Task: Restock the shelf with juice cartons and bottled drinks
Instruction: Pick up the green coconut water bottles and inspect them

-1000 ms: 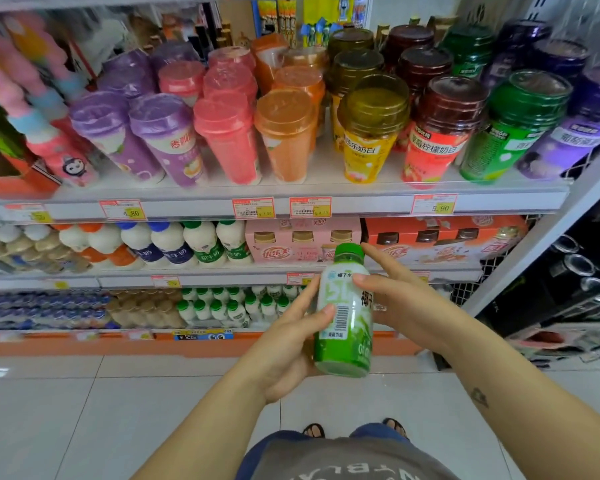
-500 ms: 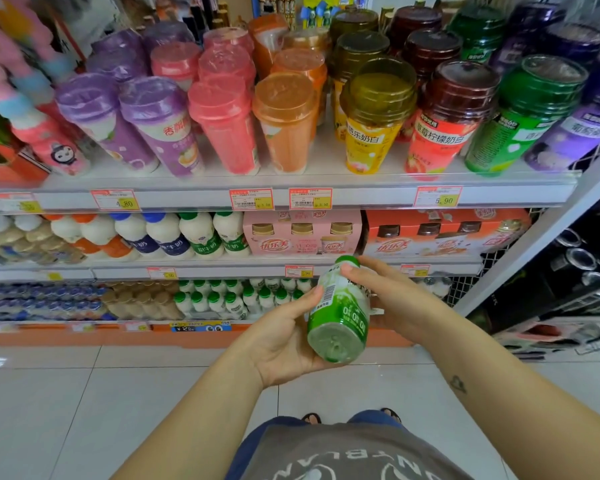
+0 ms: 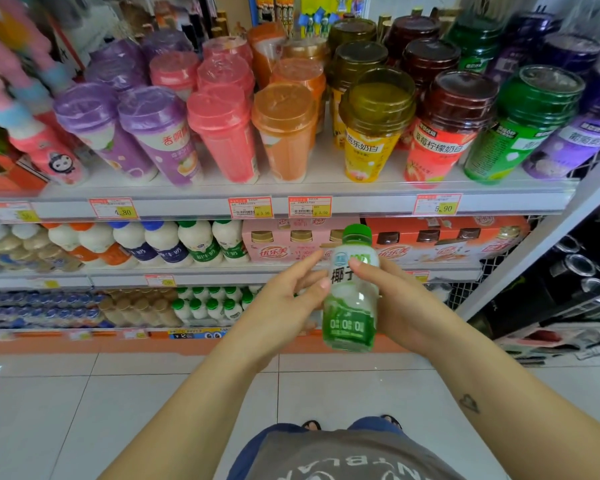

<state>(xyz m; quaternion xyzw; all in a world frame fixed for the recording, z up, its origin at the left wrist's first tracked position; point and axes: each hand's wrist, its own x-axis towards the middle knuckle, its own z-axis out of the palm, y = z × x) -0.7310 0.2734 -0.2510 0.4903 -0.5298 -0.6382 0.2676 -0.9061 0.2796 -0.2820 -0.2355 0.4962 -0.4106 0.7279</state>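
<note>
I'm holding the green-capped bottle [image 3: 349, 323] upright in front of the shelf [image 3: 187, 206], right hand [image 3: 406, 306] wrapped round it, left hand [image 3: 281, 303] loose-fingered, thumb tip touching its side.

Left forearm [image 3: 194, 393] and right forearm [image 3: 506, 420]: bare up to the frame edge. Right forearm carries a small dark triangular tattoo [image 3: 469, 403]. Left grip [image 3: 284, 306], right grip [image 3: 404, 306]: thumbnails cut short. Grey T-shirt [image 3: 343, 457], white block lettering on the front, partly cut off. Blue legwear [image 3: 366, 423] under the hem; length cannot be told. Dark sandals [image 3: 310, 425], toes showing.
</note>
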